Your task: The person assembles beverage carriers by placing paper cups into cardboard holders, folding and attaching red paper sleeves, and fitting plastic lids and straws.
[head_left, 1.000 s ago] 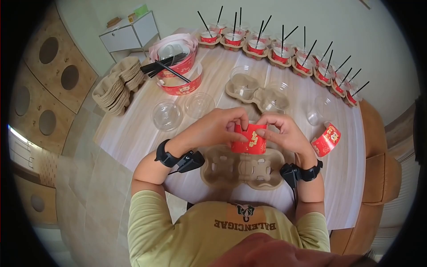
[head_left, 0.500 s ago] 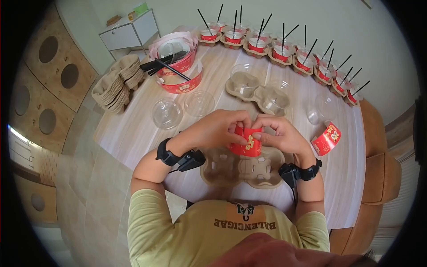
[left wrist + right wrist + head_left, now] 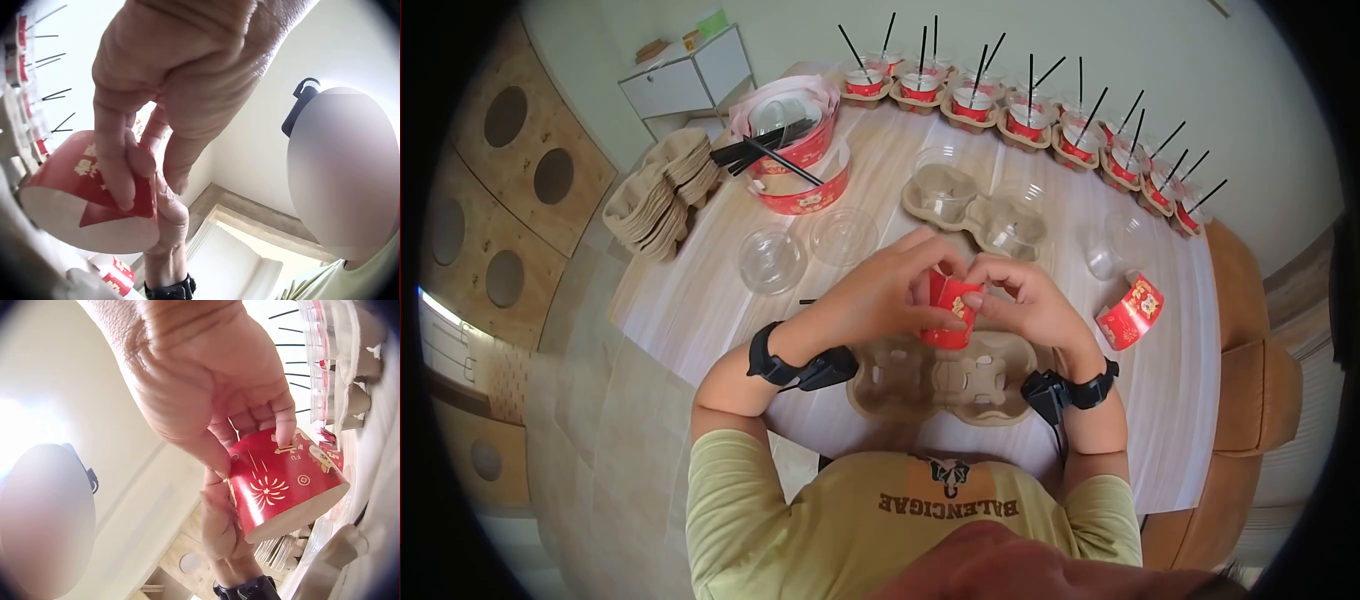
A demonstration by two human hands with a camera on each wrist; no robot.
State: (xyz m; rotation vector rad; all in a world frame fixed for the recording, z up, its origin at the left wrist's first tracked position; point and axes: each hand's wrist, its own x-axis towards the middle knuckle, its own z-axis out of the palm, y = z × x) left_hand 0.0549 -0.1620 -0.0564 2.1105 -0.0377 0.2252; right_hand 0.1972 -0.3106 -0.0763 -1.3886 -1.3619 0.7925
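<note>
Both hands hold a red paper cup sleeve (image 3: 948, 325) with gold print, bent round into a ring with a white inside. My left hand (image 3: 890, 288) pinches one end of it between thumb and fingers. Opposite, the thumb and fingers of my right hand (image 3: 1022, 296) grip the other end. In the left wrist view the sleeve (image 3: 69, 165) shows its ends overlapping near the fingers. Its curved printed side (image 3: 269, 487) faces the right wrist camera. Below the hands lies a brown moulded cup carrier (image 3: 990, 385) with two wells.
A second red sleeve (image 3: 1132, 312) lies at the right. Behind the hands, another carrier (image 3: 972, 212) holds clear cups. Clear lids (image 3: 772, 262) rest at the left, near stacked carriers (image 3: 645, 210) and red buckets (image 3: 810, 200) with black straws. Several cups with straws (image 3: 1025, 122) line the far edge.
The sleeve has gone from a flatter piece facing the head camera to a rounder ring, turned between the hands. The left hand has shifted slightly and its fingers have moved over the sleeve's end.
</note>
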